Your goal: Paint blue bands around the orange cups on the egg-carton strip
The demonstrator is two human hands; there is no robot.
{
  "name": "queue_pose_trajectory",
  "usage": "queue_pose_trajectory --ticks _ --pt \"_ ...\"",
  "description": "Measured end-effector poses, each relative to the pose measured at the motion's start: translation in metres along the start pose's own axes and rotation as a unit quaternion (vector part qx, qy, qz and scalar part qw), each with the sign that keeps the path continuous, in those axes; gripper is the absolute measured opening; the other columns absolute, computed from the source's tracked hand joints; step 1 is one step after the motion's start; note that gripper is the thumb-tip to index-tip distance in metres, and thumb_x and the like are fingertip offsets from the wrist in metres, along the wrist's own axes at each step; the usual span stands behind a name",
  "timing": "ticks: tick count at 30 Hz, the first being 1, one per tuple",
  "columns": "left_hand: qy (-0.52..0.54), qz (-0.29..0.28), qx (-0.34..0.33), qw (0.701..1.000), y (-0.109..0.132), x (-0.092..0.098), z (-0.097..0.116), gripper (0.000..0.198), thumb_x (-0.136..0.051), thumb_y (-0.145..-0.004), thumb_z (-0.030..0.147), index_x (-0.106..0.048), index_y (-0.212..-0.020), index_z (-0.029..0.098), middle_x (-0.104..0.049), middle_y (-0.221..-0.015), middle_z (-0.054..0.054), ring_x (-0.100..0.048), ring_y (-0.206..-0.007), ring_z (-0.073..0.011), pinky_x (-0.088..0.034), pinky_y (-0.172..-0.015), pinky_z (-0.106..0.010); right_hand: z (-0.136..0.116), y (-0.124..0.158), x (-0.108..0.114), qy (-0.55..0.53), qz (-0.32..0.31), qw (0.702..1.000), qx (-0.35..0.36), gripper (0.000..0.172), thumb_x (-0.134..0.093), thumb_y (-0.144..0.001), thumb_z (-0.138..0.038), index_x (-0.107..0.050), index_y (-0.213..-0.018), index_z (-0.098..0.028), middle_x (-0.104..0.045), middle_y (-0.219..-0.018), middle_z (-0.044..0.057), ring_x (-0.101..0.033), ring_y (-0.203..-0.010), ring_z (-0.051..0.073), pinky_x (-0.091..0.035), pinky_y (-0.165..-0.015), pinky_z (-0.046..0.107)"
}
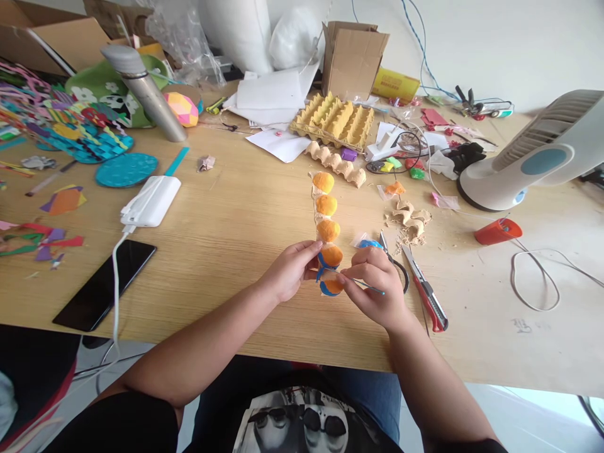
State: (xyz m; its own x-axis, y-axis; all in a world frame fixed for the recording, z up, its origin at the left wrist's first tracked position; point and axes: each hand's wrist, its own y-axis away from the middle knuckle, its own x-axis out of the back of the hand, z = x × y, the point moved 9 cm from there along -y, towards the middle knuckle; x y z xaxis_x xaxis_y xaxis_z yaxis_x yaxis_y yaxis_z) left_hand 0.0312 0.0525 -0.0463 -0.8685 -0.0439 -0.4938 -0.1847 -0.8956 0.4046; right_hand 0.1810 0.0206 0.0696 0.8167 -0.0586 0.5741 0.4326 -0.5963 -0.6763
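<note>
A strip of egg-carton cups (328, 231) runs away from me above the table, its domes covered in orange clay-like material. Blue material edges the two nearest cups. My left hand (290, 269) pinches the strip's left side near those cups. Between the fingertips of my right hand (377, 289) is a thin blue stick-like tool (375, 289), its tip at the nearest cup. Just beyond my right hand lies a lump of blue clay (369, 243) on clear plastic. Scissors (402, 272) are partly hidden behind that hand, with a red utility knife (430, 301) to their right.
Carton scraps (411, 220), an orange cup lying on its side (498, 231) and a white fan (514, 167) are at right. A yellow egg tray (333, 123) sits at the back. Leftward are a phone (106, 284), a power bank (151, 201) and a metal bottle (158, 104).
</note>
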Motion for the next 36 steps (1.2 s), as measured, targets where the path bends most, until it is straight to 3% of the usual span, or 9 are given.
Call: queue_pose_trajectory --ticks 2,5,7,11,14,17,23,29,36 --pt "0.007 0.005 0.003 1.000 0.000 0.001 0.000 0.043 -0.094 -0.076 0.051 -0.076 -0.091 0.015 -0.075 -0.080 -0.005 -0.068 -0.070 -0.0150 -0.059 -0.064 -0.026 0.000 0.000 0.002 -0.022 0.002 1.000 -0.003 0.015 -0.069 -0.101 -0.015 -0.073 -0.107 -0.028 -0.072 -0.093 0.003 -0.069 -0.082 0.021 -0.053 -0.077 0.041" --pt "0.018 0.008 0.002 1.000 0.000 0.000 0.001 0.041 -0.093 -0.078 0.049 -0.076 -0.091 0.014 -0.075 -0.081 -0.004 -0.068 -0.069 -0.0140 -0.057 -0.062 -0.024 -0.004 -0.001 -0.003 -0.013 -0.035 0.999 0.019 0.035 -0.056 -0.104 -0.009 -0.070 -0.130 -0.029 -0.074 -0.095 0.003 -0.070 -0.085 0.021 -0.053 -0.080 0.041" --pt "0.029 0.014 -0.006 0.999 -0.002 0.001 0.003 0.038 -0.092 -0.080 0.047 -0.077 -0.092 0.014 -0.076 -0.082 -0.004 -0.068 -0.070 -0.0134 -0.056 -0.061 -0.023 -0.008 0.000 -0.009 0.022 -0.060 0.997 0.045 0.039 -0.053 -0.105 -0.006 -0.067 -0.133 -0.028 -0.075 -0.095 0.003 -0.070 -0.086 0.020 -0.051 -0.081 0.040" --pt "0.060 0.055 -0.028 0.996 -0.005 0.008 0.006 0.032 -0.089 -0.085 0.042 -0.076 -0.098 0.016 -0.079 -0.090 -0.005 -0.071 -0.075 -0.0134 -0.057 -0.064 -0.022 -0.010 0.004 -0.019 0.119 -0.056 0.990 0.055 0.015 -0.070 -0.104 -0.025 -0.069 -0.120 -0.026 -0.074 -0.095 0.004 -0.068 -0.090 0.023 -0.048 -0.082 0.040" --pt "0.073 0.066 -0.041 0.994 -0.006 0.009 0.006 0.033 -0.090 -0.084 0.043 -0.076 -0.100 0.017 -0.080 -0.095 -0.005 -0.073 -0.079 -0.0141 -0.058 -0.067 -0.022 -0.005 0.007 -0.026 0.184 -0.046 0.982 0.022 0.024 -0.078 -0.100 -0.045 -0.069 -0.113 -0.026 -0.073 -0.100 0.006 -0.066 -0.095 0.027 -0.045 -0.084 0.042" --pt "0.084 0.057 -0.052 0.994 -0.004 0.004 0.005 0.035 -0.092 -0.082 0.044 -0.074 -0.096 0.017 -0.079 -0.093 -0.004 -0.073 -0.081 -0.0140 -0.058 -0.069 -0.022 0.000 0.009 -0.035 0.232 -0.058 0.971 -0.001 0.030 -0.076 -0.099 -0.051 -0.066 -0.113 -0.026 -0.072 -0.104 0.008 -0.064 -0.099 0.029 -0.044 -0.086 0.043" --pt "0.068 0.057 -0.072 0.993 0.001 -0.001 0.006 0.036 -0.094 -0.078 0.045 -0.071 -0.085 0.018 -0.074 -0.084 -0.001 -0.066 -0.075 -0.0126 -0.056 -0.070 -0.023 0.009 0.007 -0.039 0.258 -0.069 0.963 -0.045 0.017 -0.076 -0.100 -0.039 -0.065 -0.102 -0.026 -0.069 -0.097 0.007 -0.060 -0.094 0.028 -0.043 -0.083 0.042" --pt "0.064 0.058 -0.080 0.993 0.001 0.000 0.007 0.038 -0.096 -0.076 0.047 -0.073 -0.087 0.019 -0.074 -0.085 0.000 -0.065 -0.075 -0.0111 -0.055 -0.066 -0.021 0.009 0.006 -0.034 0.207 -0.060 0.974 -0.065 0.002 -0.069 -0.100 -0.024 -0.069 -0.098 -0.025 -0.066 -0.090 0.005 -0.060 -0.086 0.024 -0.044 -0.079 0.040" --pt "0.070 0.024 -0.061 0.995 0.000 -0.002 0.009 0.036 -0.090 -0.083 0.048 -0.075 -0.096 0.018 -0.081 -0.097 -0.006 -0.075 -0.083 -0.0164 -0.061 -0.073 -0.026 0.016 0.006 -0.014 0.118 0.008 0.990 -0.083 0.005 -0.067 -0.096 -0.019 -0.069 -0.098 -0.024 -0.065 -0.094 0.006 -0.065 -0.088 0.024 -0.050 -0.080 0.041"
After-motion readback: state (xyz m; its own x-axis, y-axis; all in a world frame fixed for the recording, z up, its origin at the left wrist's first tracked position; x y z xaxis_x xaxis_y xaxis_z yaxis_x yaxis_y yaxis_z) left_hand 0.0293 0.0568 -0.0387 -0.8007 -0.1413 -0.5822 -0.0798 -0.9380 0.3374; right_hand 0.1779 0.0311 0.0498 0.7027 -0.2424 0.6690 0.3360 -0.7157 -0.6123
